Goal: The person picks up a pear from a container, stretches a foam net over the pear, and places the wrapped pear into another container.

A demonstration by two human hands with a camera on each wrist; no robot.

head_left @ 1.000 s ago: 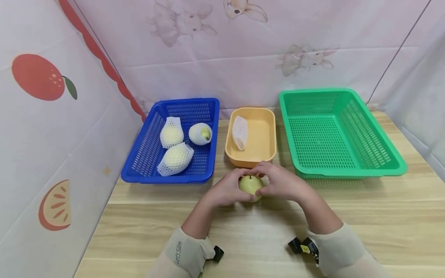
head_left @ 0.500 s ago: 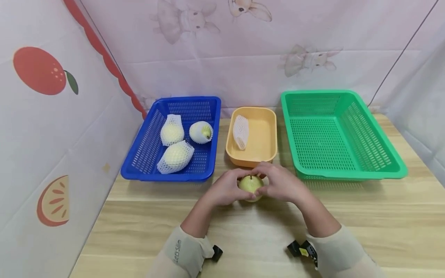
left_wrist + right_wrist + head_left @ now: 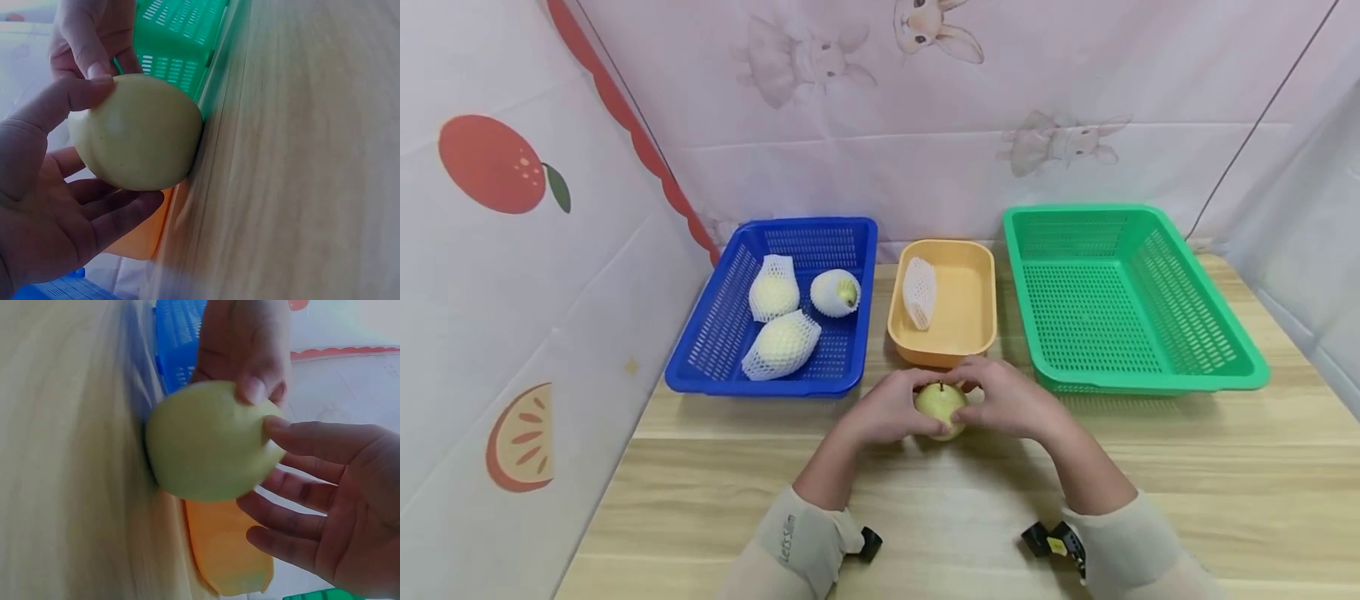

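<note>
A bare yellow-green pear [image 3: 942,406] stands on the table with its stem up, in front of the orange bin. From its left side my left hand [image 3: 891,410] holds it, thumb on the near face and fingers curled round the far side. My right hand [image 3: 1009,398] grips the pear from the right in the same way. In the left wrist view the pear [image 3: 139,132] sits between thumb and fingers, its base at the tabletop. The right wrist view shows the pear [image 3: 209,442] with both thumbs on it.
A blue basket [image 3: 760,387] at left bears three pears in white foam nets. The small orange bin [image 3: 966,310] behind the pear contains one loose foam net [image 3: 919,292]. At right stands a green basket [image 3: 1150,382]. Printed cloth walls border the table.
The view has tilted slightly. Both hands stay on the pear, and I see no clear movement of it.
</note>
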